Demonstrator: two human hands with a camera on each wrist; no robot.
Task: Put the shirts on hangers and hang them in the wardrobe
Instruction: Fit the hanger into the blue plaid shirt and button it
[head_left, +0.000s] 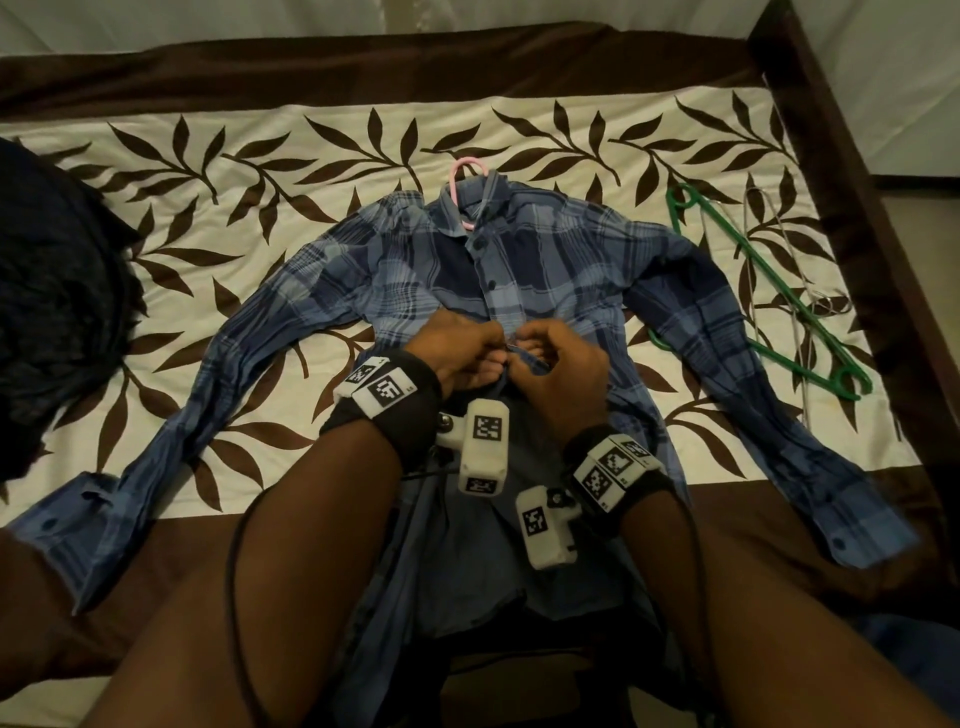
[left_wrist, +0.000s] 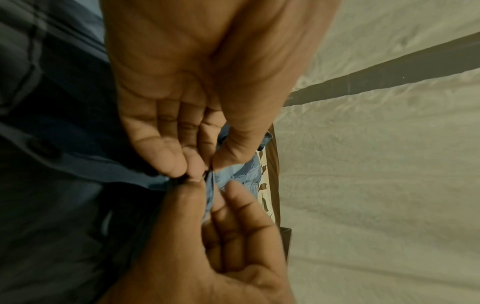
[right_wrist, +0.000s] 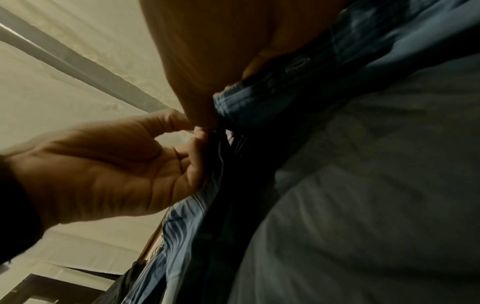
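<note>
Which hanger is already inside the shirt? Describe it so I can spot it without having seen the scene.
On the leaf-patterned bedspread a blue plaid shirt lies spread flat. At its collar, on the far side from the hands, a pink plastic hanger hook pokes out. Unlike the green plastic hanger and thin wire hangers lying loose beside the shirt, only its hook shows.

One plaid shirt (head_left: 519, 270); three hangers, one pink (head_left: 460, 179), one green (head_left: 763, 291), one wire (head_left: 800, 312); two hands, left (head_left: 457, 353), right (head_left: 566, 364).

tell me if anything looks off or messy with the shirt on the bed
Little stands out. The plaid shirt lies flat with the pink hanger inside; its lower front is unbuttoned where both hands pinch it. The sleeves look wrinkled.
</note>
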